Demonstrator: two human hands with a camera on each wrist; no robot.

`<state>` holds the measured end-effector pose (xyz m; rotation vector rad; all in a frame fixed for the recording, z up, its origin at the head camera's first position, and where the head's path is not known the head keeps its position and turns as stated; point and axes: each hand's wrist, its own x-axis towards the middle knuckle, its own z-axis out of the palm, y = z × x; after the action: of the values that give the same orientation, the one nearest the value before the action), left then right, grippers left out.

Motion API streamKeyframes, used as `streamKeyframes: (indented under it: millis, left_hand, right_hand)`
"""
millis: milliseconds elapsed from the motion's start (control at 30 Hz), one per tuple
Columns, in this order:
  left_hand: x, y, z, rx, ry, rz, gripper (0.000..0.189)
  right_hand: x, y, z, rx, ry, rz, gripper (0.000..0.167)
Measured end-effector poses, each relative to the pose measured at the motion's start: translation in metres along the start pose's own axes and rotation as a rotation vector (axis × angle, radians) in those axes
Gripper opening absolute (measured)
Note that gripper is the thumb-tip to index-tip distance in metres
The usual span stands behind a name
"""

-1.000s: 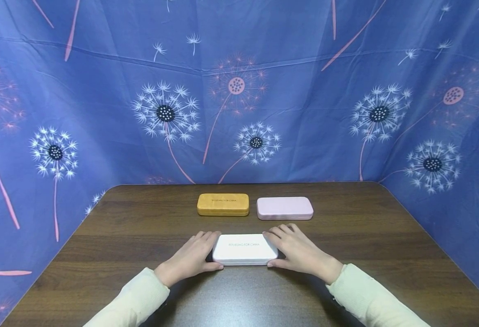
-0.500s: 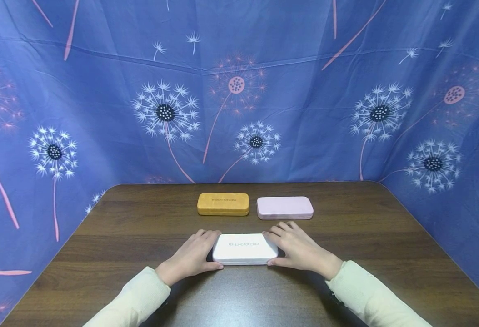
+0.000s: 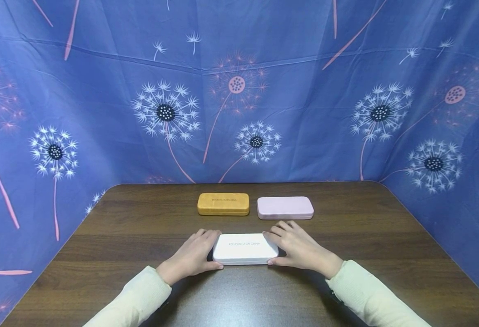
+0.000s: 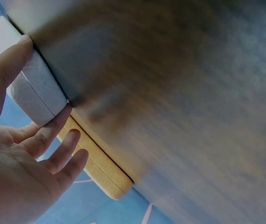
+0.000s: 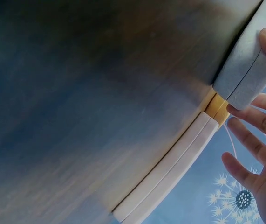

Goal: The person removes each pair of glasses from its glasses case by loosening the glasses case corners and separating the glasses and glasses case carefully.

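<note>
A white glasses case [image 3: 245,250] with small lettering on its lid lies closed on the wooden table, lengthwise between both hands. My left hand [image 3: 193,254] grips its left end, thumb at the near edge and fingers along the far side. At the opposite end my right hand [image 3: 301,250] holds it the same way. In the left wrist view the left thumb presses the white case [image 4: 37,88] by its seam. The right wrist view has the right thumb on the white case [image 5: 249,58], with the other fingers spread past its end.
Behind the white case stand a closed yellow glasses case [image 3: 223,205] and, to its right, a closed pale pink one [image 3: 285,208]. The brown table [image 3: 141,209] ends at a blue dandelion-print cloth [image 3: 305,150] hanging at the back and sides.
</note>
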<state>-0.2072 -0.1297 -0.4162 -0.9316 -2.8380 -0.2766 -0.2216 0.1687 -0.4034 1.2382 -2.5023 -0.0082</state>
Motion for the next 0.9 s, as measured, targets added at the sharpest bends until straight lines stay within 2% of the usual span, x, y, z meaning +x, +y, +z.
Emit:
streamKeyframes:
  millis: [200, 600, 900]
  left_hand:
    - [-0.0006, 0.0010, -0.0008, 0.002, 0.005, 0.002, 0.077]
    - [-0.0001, 0.0025, -0.0026, 0.004, 0.033, 0.009, 0.078]
    - [0.0013, 0.0038, -0.0033, -0.042, 0.023, -0.024, 0.079]
  right_hand:
    - [0.0007, 0.0022, 0.0005, 0.033, 0.006, -0.002, 0.065]
    - [0.0033, 0.0062, -0.0004, 0.013, -0.007, -0.024, 0.065]
    - [0.0047, 0.0098, -0.0014, 0.016, 0.006, -0.055, 0.062]
